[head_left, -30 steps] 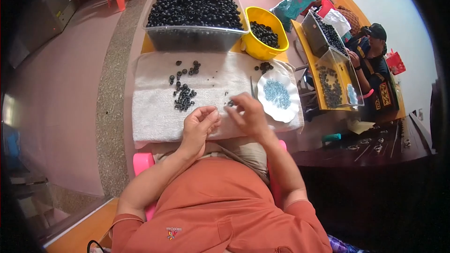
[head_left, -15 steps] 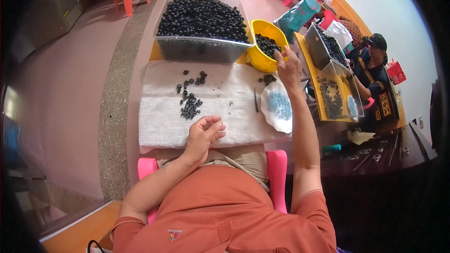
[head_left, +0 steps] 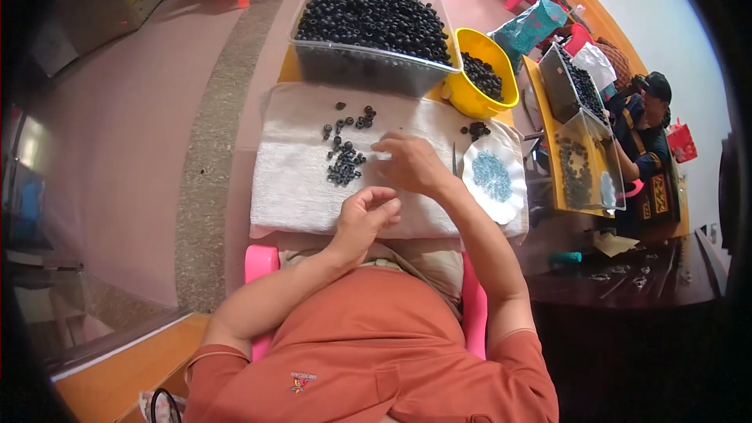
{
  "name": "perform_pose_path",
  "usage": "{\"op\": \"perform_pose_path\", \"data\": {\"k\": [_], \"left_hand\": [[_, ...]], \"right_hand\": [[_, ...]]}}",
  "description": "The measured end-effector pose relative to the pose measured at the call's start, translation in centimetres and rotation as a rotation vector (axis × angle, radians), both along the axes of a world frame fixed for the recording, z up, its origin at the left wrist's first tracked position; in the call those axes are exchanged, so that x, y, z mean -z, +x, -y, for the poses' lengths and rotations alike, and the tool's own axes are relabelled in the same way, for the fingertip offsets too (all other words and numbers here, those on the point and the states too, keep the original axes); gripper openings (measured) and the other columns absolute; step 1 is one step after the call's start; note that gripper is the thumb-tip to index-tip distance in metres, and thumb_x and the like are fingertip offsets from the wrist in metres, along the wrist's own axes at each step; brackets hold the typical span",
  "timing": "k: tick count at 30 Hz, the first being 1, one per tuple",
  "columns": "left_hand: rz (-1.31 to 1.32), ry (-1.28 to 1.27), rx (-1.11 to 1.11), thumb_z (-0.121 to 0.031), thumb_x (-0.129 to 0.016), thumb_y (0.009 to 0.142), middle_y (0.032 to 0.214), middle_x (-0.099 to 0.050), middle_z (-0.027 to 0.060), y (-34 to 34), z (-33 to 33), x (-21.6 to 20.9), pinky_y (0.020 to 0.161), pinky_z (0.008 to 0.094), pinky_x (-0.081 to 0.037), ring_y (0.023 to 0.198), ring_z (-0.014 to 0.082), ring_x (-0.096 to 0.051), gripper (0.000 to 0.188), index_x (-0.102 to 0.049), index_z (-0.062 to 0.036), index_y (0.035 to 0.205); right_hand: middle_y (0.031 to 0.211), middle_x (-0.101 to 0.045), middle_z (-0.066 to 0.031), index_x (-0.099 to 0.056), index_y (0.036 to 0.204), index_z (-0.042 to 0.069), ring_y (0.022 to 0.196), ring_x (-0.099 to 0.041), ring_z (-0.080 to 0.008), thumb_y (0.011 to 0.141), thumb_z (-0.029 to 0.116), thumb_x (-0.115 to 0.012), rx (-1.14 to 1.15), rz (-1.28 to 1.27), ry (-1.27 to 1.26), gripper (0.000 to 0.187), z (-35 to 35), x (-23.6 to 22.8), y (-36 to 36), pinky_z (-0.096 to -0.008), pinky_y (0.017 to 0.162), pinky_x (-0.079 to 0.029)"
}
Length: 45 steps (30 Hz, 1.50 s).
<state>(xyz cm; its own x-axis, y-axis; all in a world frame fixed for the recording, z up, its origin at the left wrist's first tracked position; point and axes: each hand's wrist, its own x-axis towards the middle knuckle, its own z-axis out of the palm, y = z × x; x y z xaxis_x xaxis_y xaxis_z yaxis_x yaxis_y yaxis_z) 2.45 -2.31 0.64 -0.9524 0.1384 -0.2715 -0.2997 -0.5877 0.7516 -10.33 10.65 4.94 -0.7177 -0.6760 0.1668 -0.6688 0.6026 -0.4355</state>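
A white towel (head_left: 301,204) covers the table in front of me, with several small black ring-shaped pieces (head_left: 345,163) heaped on its left half. My right hand (head_left: 413,164) hangs low over the towel, just right of that heap; its bent fingers are apart, with nothing visible between them. Near the towel's front edge is my left hand (head_left: 365,221), its fingers curled and the thumb against them; whatever they may hold is hidden. A white scalloped dish (head_left: 509,207) of pale blue bits (head_left: 491,175) stands at the right, beside dark tweezers (head_left: 454,158).
Behind the towel stands a clear plastic bin (head_left: 368,70) full of black pieces, and right of it a yellow basket (head_left: 475,103) with more. A few black pieces (head_left: 475,131) lie below the basket. Another person (head_left: 638,121) sits at a table on the right with similar bins.
My right hand has left the yellow basket's rim and come down left, over the towel near the black heap. My left hand stays curled at the front edge. The whole view has shifted slightly.
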Motion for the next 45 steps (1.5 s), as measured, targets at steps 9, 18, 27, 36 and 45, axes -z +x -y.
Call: {"op": "perform_pose_path", "data": {"k": [9,18,27,36,45], "left_hand": [[0.012,-0.014,0.003,-0.014,-0.068,0.091,0.094,-0.063,0.0039,0.1,0.2,-0.4,0.072,0.0237,-0.053,0.08,0.0113,-0.062,0.024,-0.059,-0.0023,0.109],[0.032,-0.001,0.034,-0.014,-0.068,0.091,0.095,-0.063,0.0046,0.1,0.3,-0.4,0.074,0.0235,-0.054,0.082,0.011,-0.062,0.023,-0.06,-0.0021,0.109],[0.01,-0.027,0.024,-0.014,-0.066,0.091,0.095,-0.062,0.0048,0.1,0.2,-0.4,0.074,0.0255,-0.054,0.082,0.0122,-0.062,0.022,-0.059,-0.0017,0.109],[0.033,0.025,0.029,-0.011,-0.065,0.092,0.094,-0.062,0.0051,0.0,0.4,-0.7,0.074,0.0257,-0.054,0.082,0.0111,-0.062,0.02,-0.059,-0.0017,0.108],[0.03,0.011,0.028,-0.011,-0.065,0.092,0.093,-0.063,0.0057,0.0,0.3,-0.7,0.075,0.0259,-0.054,0.082,0.0118,-0.062,0.02,-0.058,-0.0018,0.107]], "right_hand": [[0.098,-0.065,-0.0124,-0.07,0.1,0.008,0.087,-0.064,-0.0338,0.083,0.024,-0.067,-0.065,-0.019,0.152,0.024,2.7,0.6,-0.1,-0.0417,0.077,-0.051],[0.097,-0.066,-0.0121,-0.071,0.101,0.009,0.09,-0.064,-0.0333,0.084,0.026,-0.065,-0.031,0.061,0.097,0.025,2.5,0.5,-1.1,-0.0412,0.078,-0.051],[0.096,-0.064,-0.0165,-0.067,0.102,0.005,0.089,-0.062,-0.0372,0.086,0.018,-0.063,-0.044,-0.004,0.1,0.021,4.9,0.8,-1.5,-0.0424,0.075,-0.049],[0.092,-0.064,-0.0145,-0.066,0.1,0.004,0.09,-0.062,-0.0355,0.086,0.017,-0.062,-0.021,0.082,0.007,0.019,3.2,1.1,-1.4,-0.0407,0.076,-0.05],[0.102,-0.064,-0.0155,-0.068,0.105,0.006,0.095,-0.062,-0.0355,0.083,0.021,-0.064,-0.034,0.051,0.093,0.027,4.9,0.6,-1.6,-0.0434,0.081,-0.049]]}}
